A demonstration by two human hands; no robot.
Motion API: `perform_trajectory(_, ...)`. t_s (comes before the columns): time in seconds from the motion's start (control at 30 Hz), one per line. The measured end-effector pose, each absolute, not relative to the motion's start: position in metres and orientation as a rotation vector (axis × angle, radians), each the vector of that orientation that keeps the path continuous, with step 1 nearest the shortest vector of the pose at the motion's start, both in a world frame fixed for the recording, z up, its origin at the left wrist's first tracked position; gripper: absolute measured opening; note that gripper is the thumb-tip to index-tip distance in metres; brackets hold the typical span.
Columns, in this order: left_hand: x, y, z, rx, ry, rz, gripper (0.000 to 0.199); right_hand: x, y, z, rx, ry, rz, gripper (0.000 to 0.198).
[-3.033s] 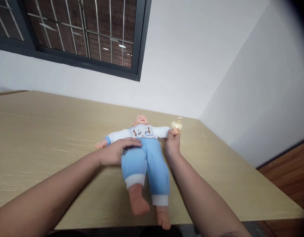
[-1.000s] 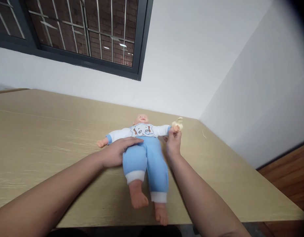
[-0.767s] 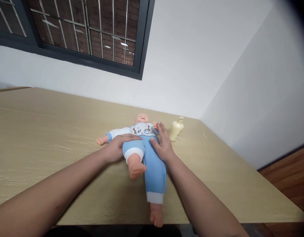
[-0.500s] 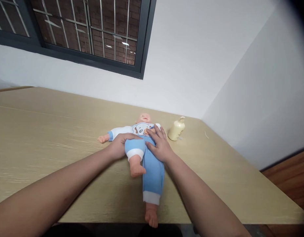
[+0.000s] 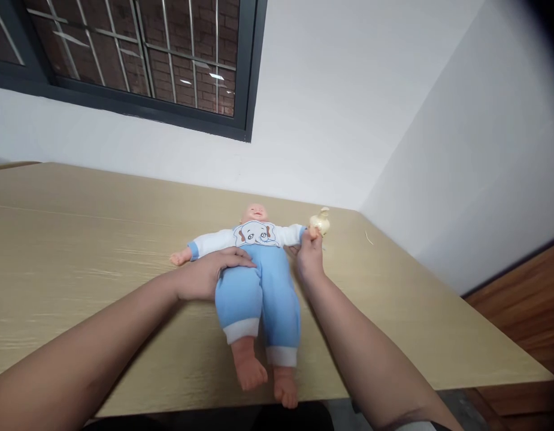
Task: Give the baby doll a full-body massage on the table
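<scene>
As a barred window [image 5: 142, 45] gives onto brickwork [image 5: 182, 69] beyond the doll [image 5: 273, 275] and to its left, a person's left hand [image 5: 207, 273] rests at the doll's left-hand flank in the view, its fingers stretched out and close together over the top of the blue trousers [image 5: 241, 296]. Past that hand, one of the doll's arms reaches outward along the pale wood-grain surface [image 5: 101, 239]. The doll lies on its back, head toward the white wall [image 5: 348, 90], bare feet at the near edge. Across its chest spreads a printed elephant face [image 5: 257, 234], white sleeves running out on either side. To the right of the doll's body, the right hand [image 5: 311, 256] is closed on the small hand [image 5: 315, 231] at the end of the other outstretched arm, pinching it at the thumb. Just beyond the doll's small hand stands a cream bottle [image 5: 320, 220] with a spout-like top, its lower part hidden and its contents out of sight; whether it touches the doll cannot be told. Farther right of the doll, a thin pale strand [image 5: 369, 239] lies on the surface. Well apart from the doll, a reddish-brown wooden panel [image 5: 523, 305] closes the far right.
</scene>
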State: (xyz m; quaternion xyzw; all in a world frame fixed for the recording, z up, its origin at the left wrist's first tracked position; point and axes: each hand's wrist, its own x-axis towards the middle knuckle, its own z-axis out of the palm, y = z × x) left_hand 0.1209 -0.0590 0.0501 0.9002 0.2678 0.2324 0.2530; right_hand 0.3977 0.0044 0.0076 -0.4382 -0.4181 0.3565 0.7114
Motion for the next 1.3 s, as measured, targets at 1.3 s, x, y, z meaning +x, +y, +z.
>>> perform_trajectory(1.3,0.133,-0.038,0.041,1.366,0.780,0.900,0.039,0.368,-0.024,0.011,-1.182,-2.015,0.265,0.068)
